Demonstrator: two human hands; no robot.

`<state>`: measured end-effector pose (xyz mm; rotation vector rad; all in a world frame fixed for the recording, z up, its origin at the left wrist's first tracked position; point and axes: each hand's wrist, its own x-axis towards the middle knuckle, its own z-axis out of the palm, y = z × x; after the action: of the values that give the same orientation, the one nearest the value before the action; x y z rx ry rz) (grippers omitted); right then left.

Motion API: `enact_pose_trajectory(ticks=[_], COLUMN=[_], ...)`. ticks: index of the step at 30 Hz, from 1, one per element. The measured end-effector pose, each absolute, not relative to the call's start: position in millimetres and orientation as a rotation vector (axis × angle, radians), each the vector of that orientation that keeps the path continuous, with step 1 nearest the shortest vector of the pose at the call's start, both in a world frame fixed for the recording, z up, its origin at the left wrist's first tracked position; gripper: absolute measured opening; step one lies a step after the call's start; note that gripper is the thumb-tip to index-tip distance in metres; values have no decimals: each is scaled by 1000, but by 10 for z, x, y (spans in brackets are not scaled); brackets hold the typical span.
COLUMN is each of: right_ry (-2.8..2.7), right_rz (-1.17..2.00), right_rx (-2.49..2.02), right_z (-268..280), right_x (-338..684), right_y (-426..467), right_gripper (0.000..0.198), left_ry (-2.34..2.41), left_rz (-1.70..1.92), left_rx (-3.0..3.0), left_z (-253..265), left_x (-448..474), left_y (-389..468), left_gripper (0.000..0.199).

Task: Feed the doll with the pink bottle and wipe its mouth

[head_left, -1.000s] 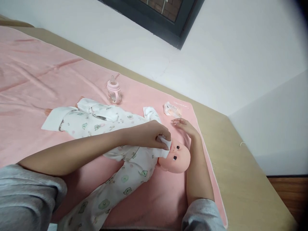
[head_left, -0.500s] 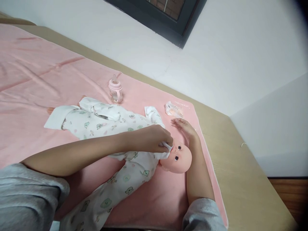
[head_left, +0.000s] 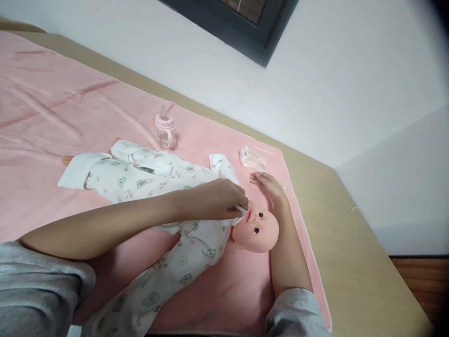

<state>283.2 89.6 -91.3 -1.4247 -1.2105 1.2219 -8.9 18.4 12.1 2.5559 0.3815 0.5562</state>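
Observation:
A baby doll (head_left: pixel 257 231) lies on its back, wearing a white outfit (head_left: pixel 189 175) printed with small green animals. Pinched in my left hand (head_left: pixel 224 199) is a white cloth (head_left: pixel 240 211), mostly hidden by the fingers, held at the doll's chin just beside its pink mouth. My left forearm crosses over the doll's chest. On the far side of the head rests my right hand (head_left: pixel 267 183), fingers stretched out and holding nothing, with its forearm curving around the top of the head. Just beyond those fingertips is a small clear plastic packet (head_left: pixel 253 159).
A baby bottle (head_left: pixel 165 130) with a pink collar and handle stands past the doll's legs. Everything lies on a pink blanket (head_left: pixel 52 93) over a wooden surface (head_left: pixel 336 224). A white wall (head_left: pixel 333 84) with a dark window frame (head_left: pixel 259 47) rises behind.
My left hand with the white cloth has drawn back slightly from the doll's face, so the pink mouth now shows. The right hand stays beside the head.

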Motion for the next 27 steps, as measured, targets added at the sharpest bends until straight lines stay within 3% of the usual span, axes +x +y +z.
enact_pose_trajectory(ticks=[18, 27], right_ry=[-1149, -1114], right_rz=[1160, 1162], right_rx=[-1449, -1437], right_z=[-978, -998], right_x=[2877, 2898], right_y=[916, 923], right_gripper=[21, 17], left_ry=[374, 381], left_rz=[826, 753], left_rx=[2733, 2735], left_z=[-11, 4], left_x=[-42, -42], left_y=[262, 260], left_gripper=[11, 21])
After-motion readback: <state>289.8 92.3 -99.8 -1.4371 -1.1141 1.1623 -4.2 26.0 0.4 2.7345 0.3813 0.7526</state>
